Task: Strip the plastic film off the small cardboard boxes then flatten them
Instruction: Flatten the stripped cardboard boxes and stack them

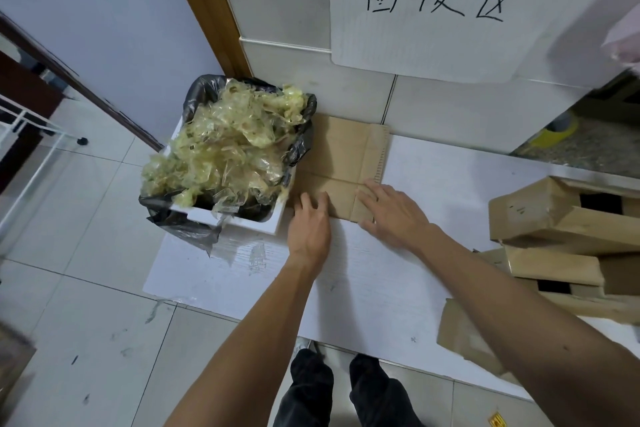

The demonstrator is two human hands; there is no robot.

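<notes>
A flattened brown cardboard box (343, 152) lies on a white sheet (363, 281) on the floor, against the wall. My left hand (309, 224) presses flat on its near left corner. My right hand (391, 210) presses with straight fingers on its near right part. To the left stands a white bin (273, 222) lined with a black bag and heaped with crumpled yellowish plastic film (225, 146). Several brown cardboard boxes (561, 222), not flattened, are piled at the right.
A white board with handwritten characters (436, 3) leans on the tiled wall behind. A wooden door frame (204, 10) rises at the back left. A white rack (31, 156) stands far left. My legs (343, 392) are below, at the sheet's near edge.
</notes>
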